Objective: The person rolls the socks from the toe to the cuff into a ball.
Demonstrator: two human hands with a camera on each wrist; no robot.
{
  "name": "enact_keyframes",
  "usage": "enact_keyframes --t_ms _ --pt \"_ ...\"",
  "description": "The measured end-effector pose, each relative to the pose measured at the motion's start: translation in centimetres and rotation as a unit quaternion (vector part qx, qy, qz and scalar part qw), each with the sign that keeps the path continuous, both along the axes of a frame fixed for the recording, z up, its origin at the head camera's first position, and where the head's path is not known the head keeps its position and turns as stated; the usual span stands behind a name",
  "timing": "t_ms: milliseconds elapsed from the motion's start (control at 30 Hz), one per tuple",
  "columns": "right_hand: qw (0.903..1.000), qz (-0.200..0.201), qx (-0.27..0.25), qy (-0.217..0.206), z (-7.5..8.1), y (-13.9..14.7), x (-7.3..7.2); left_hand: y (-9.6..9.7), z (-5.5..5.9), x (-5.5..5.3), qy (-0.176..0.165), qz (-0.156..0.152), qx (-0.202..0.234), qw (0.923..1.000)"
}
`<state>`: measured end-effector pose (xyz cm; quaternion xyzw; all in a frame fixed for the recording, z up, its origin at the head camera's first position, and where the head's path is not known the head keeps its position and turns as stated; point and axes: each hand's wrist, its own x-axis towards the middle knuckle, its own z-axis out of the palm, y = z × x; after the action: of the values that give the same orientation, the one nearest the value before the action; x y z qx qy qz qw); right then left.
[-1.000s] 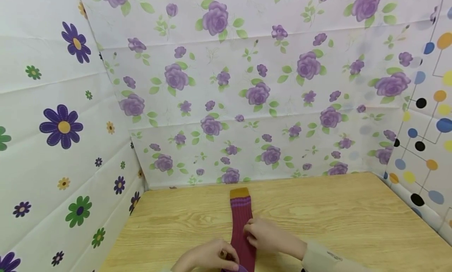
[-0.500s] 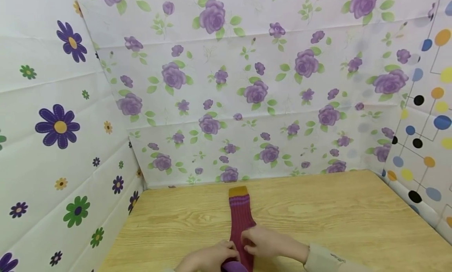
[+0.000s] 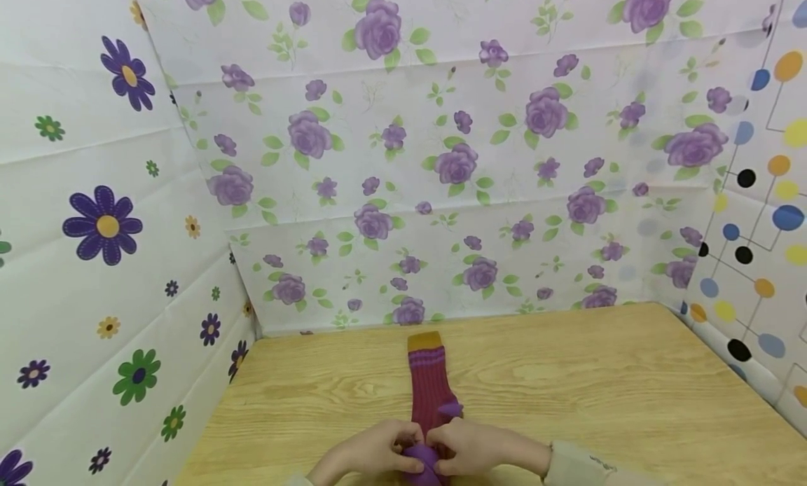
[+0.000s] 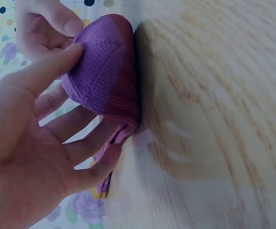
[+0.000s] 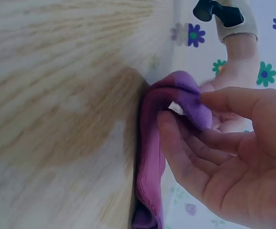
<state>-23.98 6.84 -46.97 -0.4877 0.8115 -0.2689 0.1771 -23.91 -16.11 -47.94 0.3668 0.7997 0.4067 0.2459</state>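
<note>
A maroon ribbed sock [image 3: 430, 388] lies lengthwise on the table, its mustard cuff [image 3: 425, 341] at the far end and purple stripes below that. A purple heel patch [image 3: 450, 409] sticks out on the right. At the near end, the purple toe [image 4: 97, 67] is bent up off the wood and curls back over the foot. My left hand [image 3: 381, 447] pinches this toe from the left, thumb on top. From the right, my right hand [image 3: 473, 447] pinches the toe too, its thumb on the purple knit [image 5: 195, 107]. Both hands nearly meet there.
The wood-grain table [image 3: 580, 374] stretches out on both sides of the sock. Floral sheeting [image 3: 454, 164] hangs behind it, with flower-print sheeting [image 3: 126, 283] at left and dotted sheeting [image 3: 756, 262] at right.
My right hand has slid down the sock to the toe beside my left hand, uncovering the purple heel. The toe has been lifted and folded back.
</note>
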Motion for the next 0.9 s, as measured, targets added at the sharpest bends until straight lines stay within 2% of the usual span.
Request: enact_keyframes --t_ms 167,333,467,567,700,800,900 --pt "0.9996 -0.006 -0.011 0.025 -0.5 -0.7 0.3 0.1 -0.3 -0.1 0.026 0.027 0.001 0.9993" --pt "0.9976 -0.051 -0.012 0.046 -1.0 -1.7 0.7 0.3 -0.6 0.0 0.041 0.059 -0.004 0.9974" --pt "0.9944 -0.100 -0.020 0.027 -1.2 -2.3 0.8 0.6 -1.0 0.0 0.058 0.075 -0.002 0.9955" --pt "0.9919 -0.123 -0.030 0.013 -1.1 -2.5 1.0 0.7 -1.3 0.0 0.057 0.083 0.007 0.9949" --pt "0.9925 -0.108 -0.045 0.036 -1.3 -2.6 1.1 0.7 -1.2 0.1 0.066 0.071 0.005 0.9953" --pt "0.9930 -0.093 -0.045 0.057 -1.5 -2.6 1.0 0.6 -0.8 0.0 0.106 0.045 -0.026 0.9930" --pt "0.9934 -0.089 -0.034 0.064 -1.6 -2.6 1.0 0.6 -0.4 0.1 0.155 0.014 -0.072 0.9852"
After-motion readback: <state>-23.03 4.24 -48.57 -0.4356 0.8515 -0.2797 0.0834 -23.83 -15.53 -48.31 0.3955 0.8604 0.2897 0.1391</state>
